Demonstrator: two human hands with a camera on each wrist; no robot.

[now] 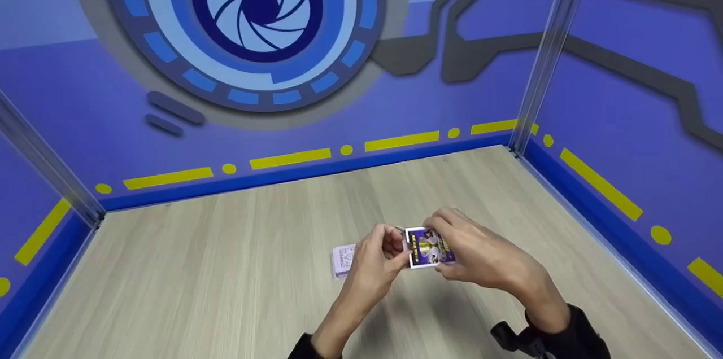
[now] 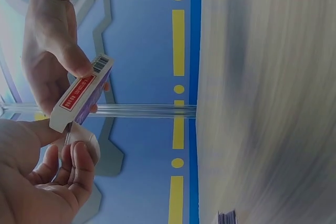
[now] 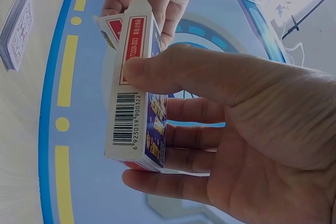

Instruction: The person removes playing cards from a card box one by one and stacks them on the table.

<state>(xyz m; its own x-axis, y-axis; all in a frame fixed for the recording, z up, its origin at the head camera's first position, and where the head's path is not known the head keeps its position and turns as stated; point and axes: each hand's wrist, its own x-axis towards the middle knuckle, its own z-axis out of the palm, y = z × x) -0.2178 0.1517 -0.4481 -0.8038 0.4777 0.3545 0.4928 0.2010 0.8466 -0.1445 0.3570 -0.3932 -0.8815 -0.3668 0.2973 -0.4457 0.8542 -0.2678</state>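
Observation:
A small purple and white playing-card box (image 1: 426,247) is held up above the table between both hands. My right hand (image 1: 483,250) grips it by its long sides, thumb across the narrow side with the barcode, as the right wrist view shows. At the other end my left hand (image 1: 373,262) pinches the box by its open end, its fingers curled by a raised end flap (image 2: 86,139). The inside of the box cannot be seen. Left of the hands, a deck of playing cards (image 1: 342,260) lies stacked on the table, partly hidden behind the left hand.
The pale wood-grain table (image 1: 226,268) carries the deck. Blue printed panels (image 1: 316,144) with yellow dashes wall in its back and sides, joined by clear corner posts (image 1: 545,60). A black strap device (image 1: 517,339) sits at the right wrist.

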